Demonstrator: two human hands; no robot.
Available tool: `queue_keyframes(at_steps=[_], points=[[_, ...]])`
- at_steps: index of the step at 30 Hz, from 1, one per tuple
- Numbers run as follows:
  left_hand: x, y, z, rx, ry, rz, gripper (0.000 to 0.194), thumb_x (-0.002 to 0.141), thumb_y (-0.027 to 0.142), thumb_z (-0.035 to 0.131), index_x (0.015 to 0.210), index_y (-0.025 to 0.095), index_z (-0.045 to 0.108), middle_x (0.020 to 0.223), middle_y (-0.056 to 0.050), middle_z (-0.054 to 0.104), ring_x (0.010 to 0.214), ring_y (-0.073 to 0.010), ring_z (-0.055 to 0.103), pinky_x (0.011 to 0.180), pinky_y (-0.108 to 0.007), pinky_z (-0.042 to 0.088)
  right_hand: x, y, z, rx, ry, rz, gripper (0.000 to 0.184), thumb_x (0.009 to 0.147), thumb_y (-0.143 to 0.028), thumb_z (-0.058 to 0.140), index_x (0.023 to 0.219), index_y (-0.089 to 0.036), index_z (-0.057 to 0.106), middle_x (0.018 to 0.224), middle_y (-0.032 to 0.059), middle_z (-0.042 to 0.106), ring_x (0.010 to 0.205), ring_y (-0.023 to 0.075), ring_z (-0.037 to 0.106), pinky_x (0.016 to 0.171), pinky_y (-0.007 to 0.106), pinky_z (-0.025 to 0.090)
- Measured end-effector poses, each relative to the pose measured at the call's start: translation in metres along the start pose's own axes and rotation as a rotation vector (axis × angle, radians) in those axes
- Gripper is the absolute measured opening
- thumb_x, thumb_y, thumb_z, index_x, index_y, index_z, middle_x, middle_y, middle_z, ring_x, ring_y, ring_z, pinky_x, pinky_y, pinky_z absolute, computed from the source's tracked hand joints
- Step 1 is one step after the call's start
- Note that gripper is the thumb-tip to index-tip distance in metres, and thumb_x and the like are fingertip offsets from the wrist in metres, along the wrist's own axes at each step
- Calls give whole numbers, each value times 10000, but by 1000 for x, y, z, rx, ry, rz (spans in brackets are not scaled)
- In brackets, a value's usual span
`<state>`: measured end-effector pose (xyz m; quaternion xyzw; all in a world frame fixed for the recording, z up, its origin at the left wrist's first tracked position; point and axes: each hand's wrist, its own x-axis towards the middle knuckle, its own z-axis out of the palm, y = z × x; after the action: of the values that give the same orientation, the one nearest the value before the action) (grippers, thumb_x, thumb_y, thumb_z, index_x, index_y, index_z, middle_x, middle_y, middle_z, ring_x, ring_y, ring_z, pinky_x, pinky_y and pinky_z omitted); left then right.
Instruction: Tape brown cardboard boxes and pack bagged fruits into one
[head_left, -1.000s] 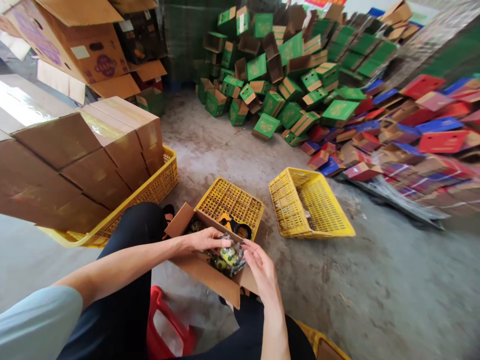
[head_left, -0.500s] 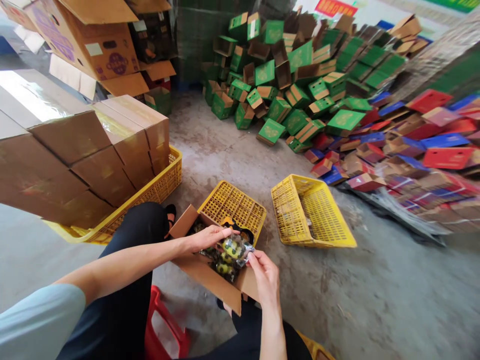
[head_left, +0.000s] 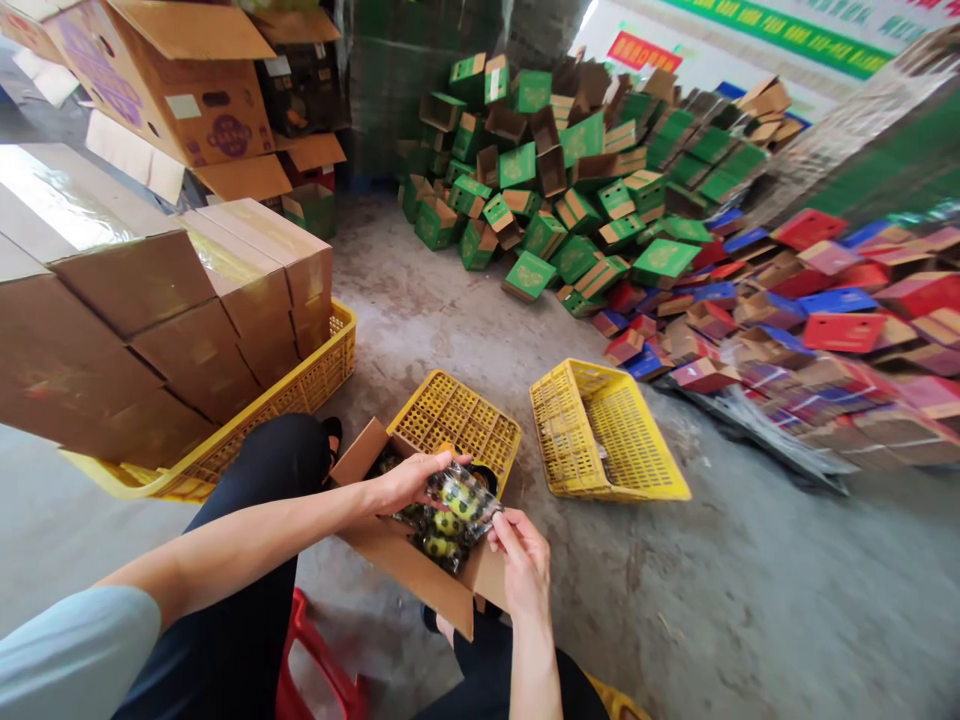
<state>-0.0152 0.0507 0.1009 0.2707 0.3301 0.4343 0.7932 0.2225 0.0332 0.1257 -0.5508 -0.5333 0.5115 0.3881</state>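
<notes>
Between my two hands is a clear plastic bag (head_left: 459, 496) with yellow-green, black-spotted items in it; their kind is unclear. My left hand (head_left: 409, 482) is closed on the bag's upper left edge. The thumb and fingers of my right hand (head_left: 523, 550) pinch its right corner. Just below is an open cardboard box (head_left: 412, 572) with its flaps spread. Similar bagged yellow-green items (head_left: 441, 546) lie inside it, close under the held bag. An orange-and-black thing beyond my left fingers is mostly hidden.
A yellow plastic crate (head_left: 431, 405) lies behind the box, and another yellow crate (head_left: 559, 440) stands to the right. Stacked cartons (head_left: 199, 340) fill a long yellow basket (head_left: 315, 370) at left. Green boxes (head_left: 529, 275) and red-blue boxes (head_left: 844, 330) are heaped beyond. A red stool (head_left: 319, 655) is below me.
The view has shifted slightly, so the background boxes appear a little further left and lower. Both hands keep hold of the bag, which now looks stretched flatter between them.
</notes>
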Motion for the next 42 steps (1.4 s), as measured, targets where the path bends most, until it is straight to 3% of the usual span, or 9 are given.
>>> queue_keyframes(at_steps=[4, 8, 14, 25, 32, 37, 42], points=[[0, -2, -2, 54, -23, 9, 734, 907, 684, 630, 1457, 200, 591, 1296, -148, 684, 1154, -280, 649, 875, -399, 594, 0, -2, 1, -5, -31, 24, 344, 836, -536, 763, 860, -196, 719, 621, -18, 598, 589, 149, 524, 582, 256, 435], [-1, -8, -4, 87, 5, -2, 704, 937, 687, 580, 1454, 209, 595, 1284, -128, 686, 1101, -263, 664, 852, -394, 604, 1, -4, 3, 26, -15, 39, 406, 821, -561, 774, 990, -193, 737, 639, -17, 611, 583, 148, 530, 564, 255, 442], [1, -12, -3, 66, 26, -23, 781, 894, 727, 607, 1438, 166, 612, 1177, -153, 720, 956, -246, 699, 754, -346, 607, 0, -1, 1, 12, 7, 10, 375, 828, -556, 772, 877, -184, 758, 641, -3, 624, 610, 145, 535, 601, 255, 452], [3, -13, 0, 60, 15, -35, 753, 898, 716, 614, 1423, 177, 627, 1122, -136, 743, 941, -254, 710, 732, -350, 613, -2, 0, -1, 47, 12, 10, 395, 818, -580, 769, 861, -188, 742, 677, 17, 654, 639, 169, 569, 621, 269, 480], [1, -16, -2, 139, -16, -41, 795, 867, 761, 613, 1403, 175, 643, 1185, -147, 738, 1049, -302, 698, 747, -375, 615, -2, -9, 3, -46, -79, 5, 429, 855, -596, 721, 1031, -205, 736, 955, 79, 763, 847, 239, 681, 739, 303, 537], [-1, -22, 1, 196, -51, -69, 806, 848, 769, 629, 1365, 153, 670, 1082, -142, 755, 1001, -291, 709, 748, -367, 609, 0, -7, 11, -123, -118, -7, 377, 837, -569, 741, 847, -193, 718, 773, 37, 692, 730, 209, 621, 697, 295, 510], [0, -23, 0, 191, -55, -60, 812, 832, 779, 640, 1347, 152, 681, 1136, -158, 745, 1061, -319, 698, 744, -378, 619, 1, -4, 12, -135, -128, -15, 400, 854, -587, 713, 851, -186, 716, 738, 26, 652, 694, 193, 580, 650, 283, 479]])
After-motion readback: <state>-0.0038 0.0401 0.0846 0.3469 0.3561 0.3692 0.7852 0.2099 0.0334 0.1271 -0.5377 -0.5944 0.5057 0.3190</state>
